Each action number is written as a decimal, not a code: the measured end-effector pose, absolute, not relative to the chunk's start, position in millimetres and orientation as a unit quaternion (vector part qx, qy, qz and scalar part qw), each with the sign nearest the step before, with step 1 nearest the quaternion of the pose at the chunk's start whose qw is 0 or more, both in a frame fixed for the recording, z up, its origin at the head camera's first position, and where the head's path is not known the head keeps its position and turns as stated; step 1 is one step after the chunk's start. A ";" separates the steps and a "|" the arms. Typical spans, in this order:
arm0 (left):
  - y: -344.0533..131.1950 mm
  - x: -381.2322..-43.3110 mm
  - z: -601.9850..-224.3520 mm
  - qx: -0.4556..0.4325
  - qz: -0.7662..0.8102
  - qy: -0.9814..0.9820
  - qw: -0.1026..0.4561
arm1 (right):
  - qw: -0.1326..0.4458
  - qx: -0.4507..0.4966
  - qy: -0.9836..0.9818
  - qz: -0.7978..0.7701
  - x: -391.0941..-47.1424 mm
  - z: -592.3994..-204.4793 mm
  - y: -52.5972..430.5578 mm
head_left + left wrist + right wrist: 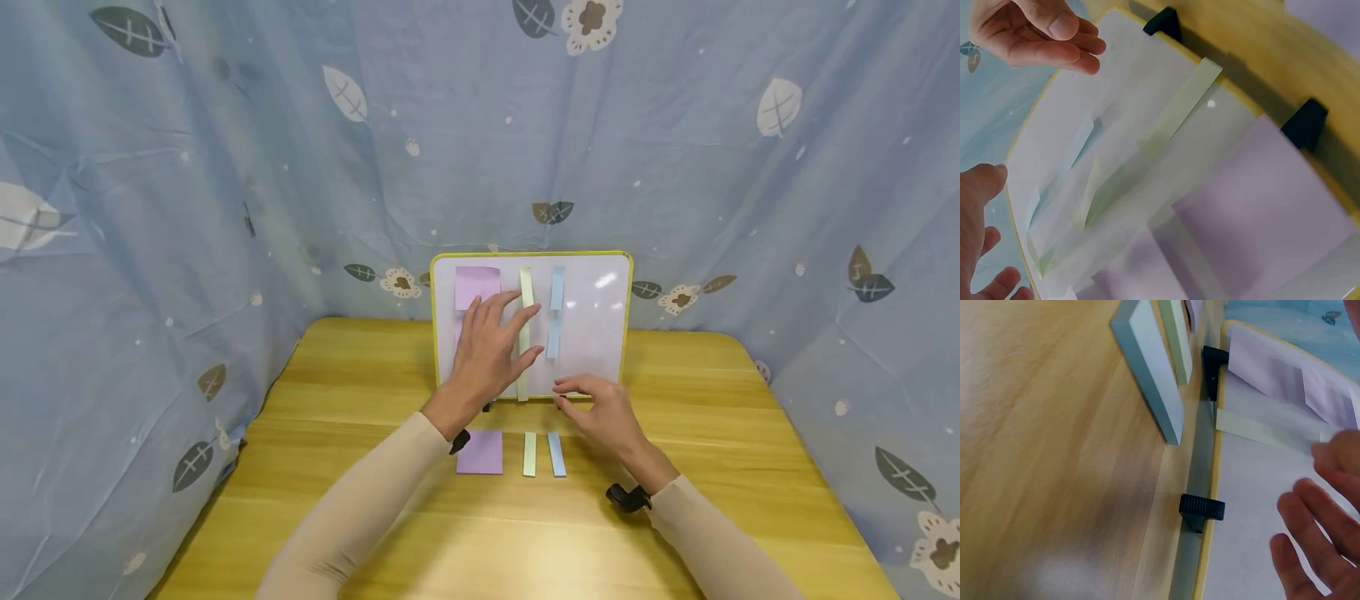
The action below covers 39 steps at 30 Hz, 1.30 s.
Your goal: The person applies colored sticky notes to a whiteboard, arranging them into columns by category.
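Note:
A small whiteboard (pixel 591 333) with a yellow rim stands upright on the table. Down its left side run purple sticky notes (pixel 472 282), partly hidden by my left hand (pixel 486 348). That hand hovers before the board with spread fingers, close to a column of green paper strips (pixel 522 375). Two blue paper strips (pixel 557 288) stick to the board right of the green ones. By the board's lower edge, my right hand (pixel 603 412) has loosely bent fingers and nothing visible between them. In the left wrist view, several notes and strips lift away at one end.
On the table before the board lie a purple note pad (pixel 480 453), a green strip pad (pixel 529 455) and a blue strip pad (pixel 557 455). Black feet (pixel 1202 507) support the board's lower edge. A patterned blue curtain (pixel 450 125) surrounds the wooden table (pixel 675 533).

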<state>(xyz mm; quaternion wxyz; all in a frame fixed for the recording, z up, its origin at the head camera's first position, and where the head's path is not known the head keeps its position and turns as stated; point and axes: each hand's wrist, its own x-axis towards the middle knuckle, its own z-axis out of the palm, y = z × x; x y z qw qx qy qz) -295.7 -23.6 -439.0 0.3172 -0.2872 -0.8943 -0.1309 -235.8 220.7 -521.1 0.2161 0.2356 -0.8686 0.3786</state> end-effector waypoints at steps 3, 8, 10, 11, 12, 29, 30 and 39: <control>-28.3 -289.5 -444.7 -0.300 -0.136 -0.887 0.322 | 0.187 0.256 -0.876 0.363 -232.2 -521.5 222.0; -35.9 -277.2 -455.3 -0.324 -0.154 -0.883 0.303 | 0.116 0.285 -0.889 0.339 -226.6 -522.7 222.5; -38.1 -272.0 -460.2 -0.334 -0.162 -0.883 0.288 | 0.092 0.294 -0.891 0.334 -224.4 -523.5 223.2; -39.0 -269.6 -462.7 -0.339 -0.166 -0.883 0.280 | 0.083 0.298 -0.890 0.334 -223.5 -524.0 223.8; -39.9 -267.1 -465.2 -0.344 -0.168 -0.883 0.271 | 0.077 0.302 -0.890 0.332 -222.7 -524.4 224.2; -52.4 -240.7 -498.5 -0.389 -0.147 -0.905 0.090 | -0.011 0.349 -0.896 0.274 -218.2 -529.4 239.7; -52.4 -239.9 -500.9 -0.393 -0.141 -0.905 0.083 | -0.015 0.352 -0.897 0.269 -216.9 -529.8 240.2; -51.5 -234.4 -514.3 -0.419 -0.097 -0.902 0.023 | -0.045 0.366 -0.891 0.267 -208.6 -532.9 239.7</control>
